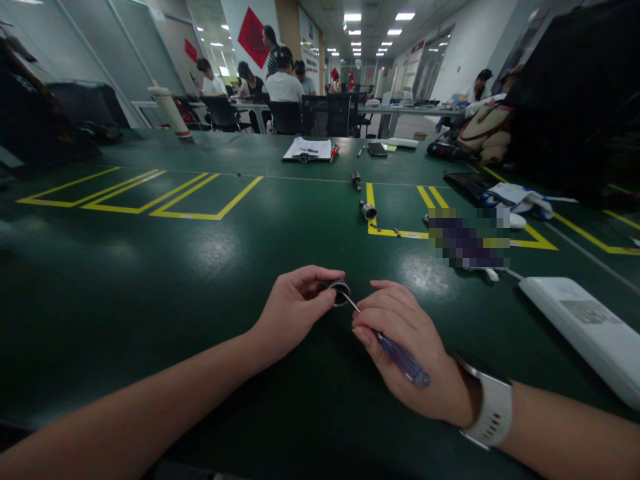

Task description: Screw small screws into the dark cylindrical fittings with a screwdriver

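Observation:
My left hand [300, 303] is closed round a small round metal part [341, 292], a ring-like housing whose open end faces me. In my right hand [407, 340] is a screwdriver with a clear purple handle [404, 360]. Its thin shaft points up and left, with the tip inside the opening of the metal part; what the tip touches is hidden. Farther off on the green table [240, 253] lie a cup-shaped metal part [368, 211] and a smaller metal part with a stem [355, 179]. Several tiny screws or nuts [397, 232] lie by the yellow tape.
At right are a white box-like device [585, 327] with a cable, a blurred dark object [465, 240] and a cloth [520, 199]. A clipboard with paper [309, 148], a red screwdriver [335, 153] and a phone [377, 149] lie at the back. Several people sit beyond.

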Available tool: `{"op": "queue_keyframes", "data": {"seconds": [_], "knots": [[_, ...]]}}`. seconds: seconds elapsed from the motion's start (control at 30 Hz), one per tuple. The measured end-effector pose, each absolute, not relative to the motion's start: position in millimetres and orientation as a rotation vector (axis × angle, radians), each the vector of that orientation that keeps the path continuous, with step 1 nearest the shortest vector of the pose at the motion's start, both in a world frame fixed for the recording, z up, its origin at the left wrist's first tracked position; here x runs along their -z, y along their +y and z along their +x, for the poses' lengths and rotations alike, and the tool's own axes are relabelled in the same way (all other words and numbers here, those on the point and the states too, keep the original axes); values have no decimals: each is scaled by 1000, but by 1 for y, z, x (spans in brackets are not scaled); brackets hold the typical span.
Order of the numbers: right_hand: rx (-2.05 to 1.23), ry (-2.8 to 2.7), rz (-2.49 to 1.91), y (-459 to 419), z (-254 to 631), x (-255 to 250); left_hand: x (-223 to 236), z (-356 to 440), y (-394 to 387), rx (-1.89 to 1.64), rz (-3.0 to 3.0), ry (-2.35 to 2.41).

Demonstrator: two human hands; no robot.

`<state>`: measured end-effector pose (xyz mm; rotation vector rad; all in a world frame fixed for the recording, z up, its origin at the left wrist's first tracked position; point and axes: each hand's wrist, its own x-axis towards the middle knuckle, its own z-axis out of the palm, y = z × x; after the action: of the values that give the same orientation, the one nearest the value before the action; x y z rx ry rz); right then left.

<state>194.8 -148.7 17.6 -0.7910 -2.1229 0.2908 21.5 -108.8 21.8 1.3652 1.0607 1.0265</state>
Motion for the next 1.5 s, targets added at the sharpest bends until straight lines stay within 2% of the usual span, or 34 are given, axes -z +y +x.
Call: {"op": "queue_keyframes", "data": {"seconds": [0.47,0.8,1.0,1.13,1.23,1.33,1.5], "knots": [[-174,-2137,-779,-150,193,-17,-24,24,-110,-1107,1409,1145],[-216,-2182,-782,-149,194,-16,-24,25,-110,-1056,1416,1153],[-419,-2025,-752,-150,196,-20,-28,18,-104,-1073,1252,1070],[-609,-1855,-902,-144,194,-30,-25,9,-85,-1029,1293,1090],[-889,-1681,-1031,-131,191,-36,-19,1,-60,-993,1547,1134],[-1155,-1489,-970,-113,185,-37,-12,-4,-33,-1062,1941,1209],[-1223,-1250,-815,-80,171,-25,-7,-2,-3,-987,2385,1302]]}}
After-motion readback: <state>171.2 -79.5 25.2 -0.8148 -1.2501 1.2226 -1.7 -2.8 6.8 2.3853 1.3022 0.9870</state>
